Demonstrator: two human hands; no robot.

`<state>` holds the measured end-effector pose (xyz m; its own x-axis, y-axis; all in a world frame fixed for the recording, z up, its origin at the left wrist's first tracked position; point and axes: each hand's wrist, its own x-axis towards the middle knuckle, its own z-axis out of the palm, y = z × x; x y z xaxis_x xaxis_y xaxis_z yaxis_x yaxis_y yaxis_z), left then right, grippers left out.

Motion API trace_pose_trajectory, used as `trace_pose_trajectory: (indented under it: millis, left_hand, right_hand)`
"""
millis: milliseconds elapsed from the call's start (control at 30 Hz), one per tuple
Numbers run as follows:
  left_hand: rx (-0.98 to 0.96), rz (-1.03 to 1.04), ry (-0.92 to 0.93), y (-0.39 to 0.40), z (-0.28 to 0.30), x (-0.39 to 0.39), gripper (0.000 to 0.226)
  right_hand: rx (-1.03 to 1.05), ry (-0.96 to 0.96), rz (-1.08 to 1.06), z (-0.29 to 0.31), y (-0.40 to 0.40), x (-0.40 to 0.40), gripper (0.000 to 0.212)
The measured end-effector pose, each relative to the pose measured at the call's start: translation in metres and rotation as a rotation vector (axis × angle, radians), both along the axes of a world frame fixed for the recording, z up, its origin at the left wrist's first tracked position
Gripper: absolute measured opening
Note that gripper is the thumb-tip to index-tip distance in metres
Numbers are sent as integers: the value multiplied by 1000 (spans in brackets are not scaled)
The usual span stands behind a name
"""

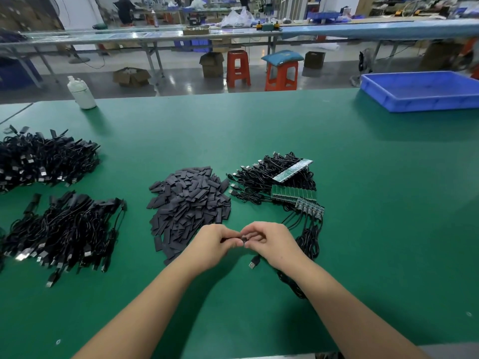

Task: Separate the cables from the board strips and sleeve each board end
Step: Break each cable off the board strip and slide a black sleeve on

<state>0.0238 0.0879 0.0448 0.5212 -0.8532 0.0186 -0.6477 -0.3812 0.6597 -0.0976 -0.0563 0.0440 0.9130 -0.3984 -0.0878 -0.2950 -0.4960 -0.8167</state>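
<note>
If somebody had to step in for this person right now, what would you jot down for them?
Hands: left hand and right hand meet over the green mat, pinching a small dark piece between them; what exactly it is cannot be told. A cable trails beneath the right hand.
Supplies: sleeve pile just ahead; board strips with cables attached to its right.
Done: two cable heaps on the left look finished.
Left: the strips on the right are not yet separated.
</note>
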Motion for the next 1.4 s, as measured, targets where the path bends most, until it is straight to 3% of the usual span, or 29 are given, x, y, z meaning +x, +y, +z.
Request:
trace_pose_trajectory:
  millis: [167,400,600,1100,1400]
  left_hand:
    - [-62,-22,-136,6,1,-1,19]
    - [-79,-151,-180,10,3,-3,24]
    - [-118,-152,-219,12,2,-3,22]
    - [-151,-160,-233,11,-1,-7,21]
    - [-85,-88,-117,9,0,-11,25]
  right_hand:
    - [370,97,-7,-4,-3,-1,18]
    - [360,116,-10,-5,-4,-1,18]
    - [492,83,-9,-4,-4,-3,14]
    - [386,-27,-71,-10,4,-4,14]
    - [259,-72,-91,-12,3,-6,15]
